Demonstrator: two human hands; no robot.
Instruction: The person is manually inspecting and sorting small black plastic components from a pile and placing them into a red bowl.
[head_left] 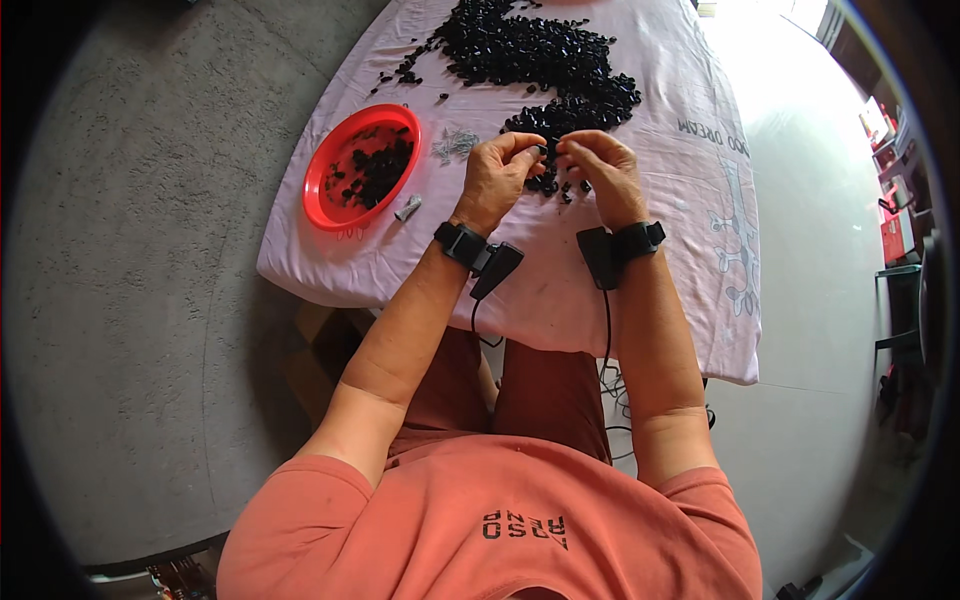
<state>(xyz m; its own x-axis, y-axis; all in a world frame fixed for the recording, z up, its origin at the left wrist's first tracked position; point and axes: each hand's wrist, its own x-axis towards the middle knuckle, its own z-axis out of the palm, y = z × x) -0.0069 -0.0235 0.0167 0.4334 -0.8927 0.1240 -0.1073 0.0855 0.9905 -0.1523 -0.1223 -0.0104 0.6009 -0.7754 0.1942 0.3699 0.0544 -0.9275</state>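
Observation:
My left hand (497, 180) and my right hand (608, 172) meet over a table covered with a pale pink cloth (640, 300). Their fingertips pinch a small black part (548, 152) between them. Right behind the hands lies a big heap of small black parts (535, 55), and a few loose ones (556, 187) sit under my fingers. A red round dish (340, 215) with several black parts in it stands to the left of my left hand. A black band with a small device is strapped on each wrist.
A little pile of small silvery pieces (456, 143) lies between the dish and the heap. A short grey cylinder (407, 208) rests beside the dish. Grey concrete floor lies left of the table, light floor and furniture to the right.

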